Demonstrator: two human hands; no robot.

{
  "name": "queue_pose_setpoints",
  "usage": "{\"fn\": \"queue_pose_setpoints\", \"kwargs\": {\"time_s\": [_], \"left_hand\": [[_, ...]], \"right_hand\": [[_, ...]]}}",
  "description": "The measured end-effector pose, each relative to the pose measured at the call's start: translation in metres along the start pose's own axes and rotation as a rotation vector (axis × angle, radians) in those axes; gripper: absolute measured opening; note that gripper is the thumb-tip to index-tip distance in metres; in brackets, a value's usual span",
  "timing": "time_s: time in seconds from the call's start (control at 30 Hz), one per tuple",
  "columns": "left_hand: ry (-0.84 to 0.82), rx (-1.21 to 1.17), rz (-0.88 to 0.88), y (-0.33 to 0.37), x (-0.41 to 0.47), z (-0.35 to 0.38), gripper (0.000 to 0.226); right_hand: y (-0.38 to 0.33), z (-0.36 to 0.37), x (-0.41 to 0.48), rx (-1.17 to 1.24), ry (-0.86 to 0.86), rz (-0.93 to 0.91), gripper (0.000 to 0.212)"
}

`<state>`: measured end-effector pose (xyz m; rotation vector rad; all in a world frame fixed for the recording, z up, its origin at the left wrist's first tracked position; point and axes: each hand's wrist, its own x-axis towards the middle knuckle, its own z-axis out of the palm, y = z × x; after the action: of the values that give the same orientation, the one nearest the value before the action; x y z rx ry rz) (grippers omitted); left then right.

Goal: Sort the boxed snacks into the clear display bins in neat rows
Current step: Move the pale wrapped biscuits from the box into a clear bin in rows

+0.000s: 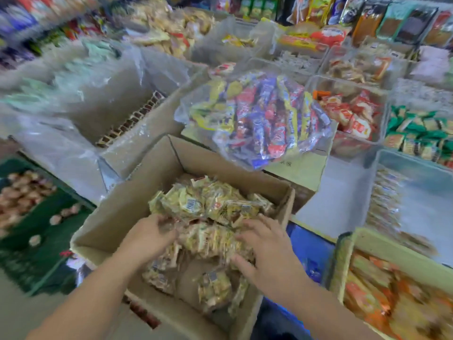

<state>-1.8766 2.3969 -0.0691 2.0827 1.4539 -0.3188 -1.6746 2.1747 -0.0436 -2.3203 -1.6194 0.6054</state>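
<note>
Together, left hand (pixel 151 234) and right hand (pixel 267 250) clutch yellow snack packets (pixel 215 239) inside the open cardboard box (pixel 117 217).

Small yellow-wrapped snack packets (pixel 196 204), heaped loosely in an open brown cardboard box (pixel 115 217), a blurred bunch gripped between left hand (pixel 149 238) and right hand (pixel 266 249), clear display bin (pixel 421 207) beyond the right hand, a packet row along its left wall
</note>
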Motion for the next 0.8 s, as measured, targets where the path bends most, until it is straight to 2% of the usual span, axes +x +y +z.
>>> {"fn": "queue_pose_setpoints", "kwargs": {"time_s": [0.13,0.23,0.33,0.5,0.63,0.7,0.8], "left_hand": [[-0.274,0.314,0.077,-0.016,0.056,-0.002,0.081],[-0.453,0.377,0.149,-0.02,0.08,0.012,0.084],[-0.585,0.415,0.143,-0.02,0.086,0.026,0.097],[-0.47,0.591,0.18,-0.023,0.088,0.034,0.109],[-0.376,0.625,0.222,-0.034,0.085,0.039,0.129],[-0.39,0.606,0.241,-0.033,0.084,0.039,0.133],[-0.433,0.53,0.254,-0.029,0.084,0.039,0.127]], "right_hand": [[-0.024,0.03,0.009,-0.263,0.004,0.1,0.059],[-0.024,0.035,0.011,-0.329,0.075,0.152,0.057],[-0.025,0.035,0.011,-0.4,0.081,0.165,0.05],[-0.029,0.033,0.011,-0.408,0.03,0.214,0.052],[-0.031,0.033,0.012,-0.417,0.014,0.225,0.058],[-0.031,0.032,0.012,-0.422,0.01,0.227,0.059],[-0.032,0.032,0.013,-0.423,0.015,0.226,0.059]]}}
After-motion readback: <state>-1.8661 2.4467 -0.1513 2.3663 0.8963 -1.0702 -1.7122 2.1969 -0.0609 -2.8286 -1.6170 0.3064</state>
